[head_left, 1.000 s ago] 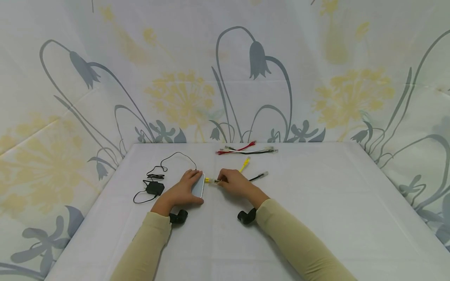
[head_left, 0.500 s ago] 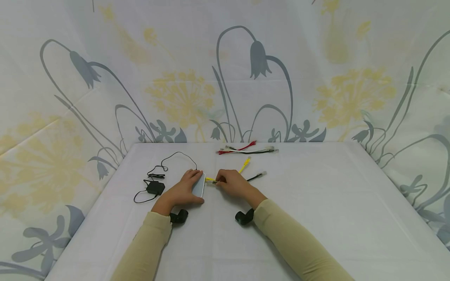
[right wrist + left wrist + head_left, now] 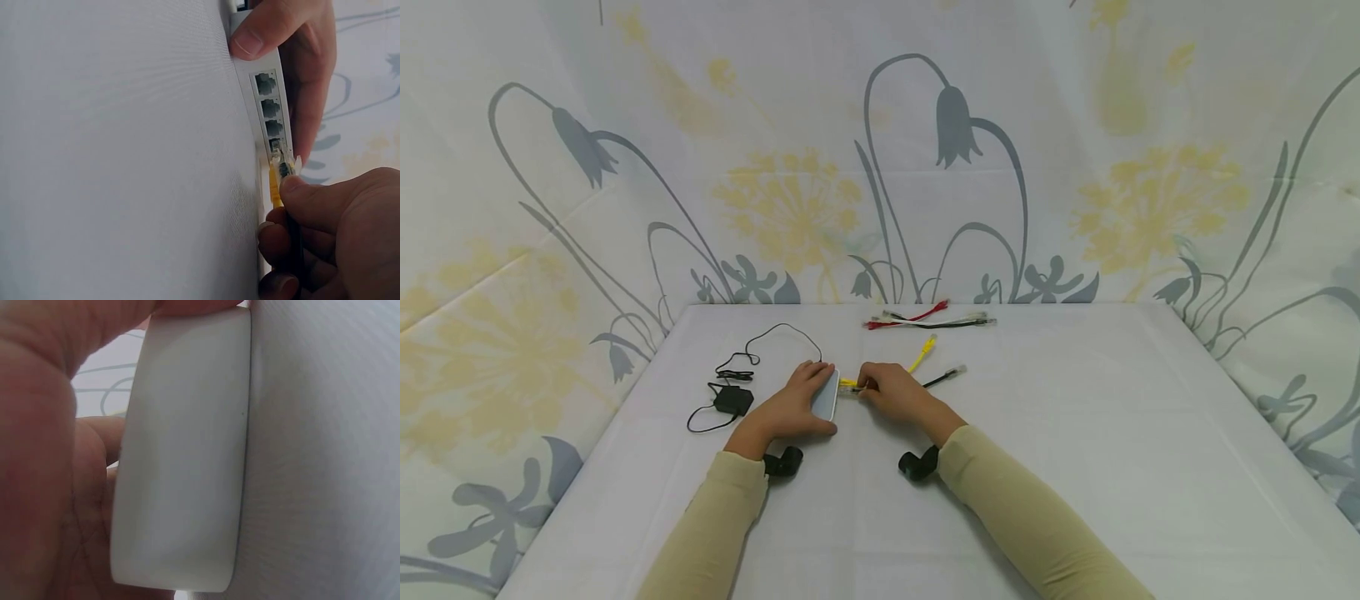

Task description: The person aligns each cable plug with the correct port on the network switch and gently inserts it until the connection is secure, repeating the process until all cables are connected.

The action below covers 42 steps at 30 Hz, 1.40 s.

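Nearer the table's (image 3: 1045,392) left edge than its right, a left hand (image 3: 792,408) grips a white Ethernet switch (image 3: 825,398); a right hand (image 3: 891,392) pinches a black Ethernet cable (image 3: 941,379), its clear plug (image 3: 285,159) pointing left toward the ports (image 3: 270,108), seating unclear.

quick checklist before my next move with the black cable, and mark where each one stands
1. White box steadied: ok, left hand grips it.
2. Black cable held: ok, right hand pinches it just behind its clear plug.
3. Clear plug fully seated: cannot tell, it is at a port but its depth is unclear.
4. Other ports free: ok, three show unfilled.
5. Yellow cable seated: cannot tell, its end is hidden.
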### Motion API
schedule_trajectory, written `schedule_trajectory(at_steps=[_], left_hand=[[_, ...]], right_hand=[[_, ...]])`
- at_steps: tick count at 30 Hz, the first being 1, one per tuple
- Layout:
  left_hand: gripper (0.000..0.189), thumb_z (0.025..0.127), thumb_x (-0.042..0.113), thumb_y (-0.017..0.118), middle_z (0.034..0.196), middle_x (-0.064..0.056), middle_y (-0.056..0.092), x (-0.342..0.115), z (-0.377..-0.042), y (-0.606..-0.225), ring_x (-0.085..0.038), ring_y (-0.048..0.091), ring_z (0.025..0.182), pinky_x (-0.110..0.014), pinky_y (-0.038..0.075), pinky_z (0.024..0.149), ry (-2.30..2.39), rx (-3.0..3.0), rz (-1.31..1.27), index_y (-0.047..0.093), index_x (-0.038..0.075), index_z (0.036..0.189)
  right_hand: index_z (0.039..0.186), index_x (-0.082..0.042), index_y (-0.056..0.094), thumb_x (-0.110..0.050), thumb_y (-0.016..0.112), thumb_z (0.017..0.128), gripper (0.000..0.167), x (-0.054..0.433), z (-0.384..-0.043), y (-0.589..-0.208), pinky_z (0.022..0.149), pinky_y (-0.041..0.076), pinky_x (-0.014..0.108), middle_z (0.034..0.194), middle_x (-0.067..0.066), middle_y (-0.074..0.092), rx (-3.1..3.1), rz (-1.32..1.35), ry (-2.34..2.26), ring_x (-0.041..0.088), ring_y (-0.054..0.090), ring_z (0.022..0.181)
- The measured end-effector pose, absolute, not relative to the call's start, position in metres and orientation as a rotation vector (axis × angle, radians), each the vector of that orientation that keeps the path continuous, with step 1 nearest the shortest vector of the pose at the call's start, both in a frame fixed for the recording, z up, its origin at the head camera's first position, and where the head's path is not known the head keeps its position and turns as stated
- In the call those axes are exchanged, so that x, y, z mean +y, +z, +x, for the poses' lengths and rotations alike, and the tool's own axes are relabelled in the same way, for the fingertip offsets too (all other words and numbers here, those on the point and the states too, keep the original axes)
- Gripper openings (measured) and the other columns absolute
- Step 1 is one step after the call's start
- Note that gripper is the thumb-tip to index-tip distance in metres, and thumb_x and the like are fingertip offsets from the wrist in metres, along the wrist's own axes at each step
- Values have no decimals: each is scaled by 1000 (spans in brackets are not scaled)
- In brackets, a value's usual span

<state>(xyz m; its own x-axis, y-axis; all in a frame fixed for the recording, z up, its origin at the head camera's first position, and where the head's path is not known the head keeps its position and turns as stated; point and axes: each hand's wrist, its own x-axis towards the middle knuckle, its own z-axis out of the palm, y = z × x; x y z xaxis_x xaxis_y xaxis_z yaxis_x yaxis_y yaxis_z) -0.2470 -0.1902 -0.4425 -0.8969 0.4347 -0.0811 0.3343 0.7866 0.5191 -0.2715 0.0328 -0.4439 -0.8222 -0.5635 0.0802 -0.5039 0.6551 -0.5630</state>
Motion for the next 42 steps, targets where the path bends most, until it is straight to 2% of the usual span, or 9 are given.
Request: schedule_trajectory(at_steps=[16,30,42], left_hand=[[100,72,36,78,160,-10,22,-191,-249,-445,-34,9,150,-54,28,114,733,2777,601,27,10,154],[99,72,34,78,159,-11,23,-189,-245,-440,-33,10,150,-53,28,114,748,2769,593,28,9,153],[99,72,32,79,158,-11,25,-186,-245,-440,-33,12,150,-52,28,114,733,2780,575,28,9,153]], right_hand=[[101,-15,64,-18,61,95,8,29,-275,-446,77,48,28,90,-2,66,2749,-868,-880,10,57,80],[96,-14,67,-17,64,93,5,26,-276,-446,73,46,27,86,-1,65,2765,-904,-907,10,55,76],[96,-15,67,-17,65,92,5,24,-277,-446,76,48,28,88,-2,67,2769,-885,-890,10,58,80]])
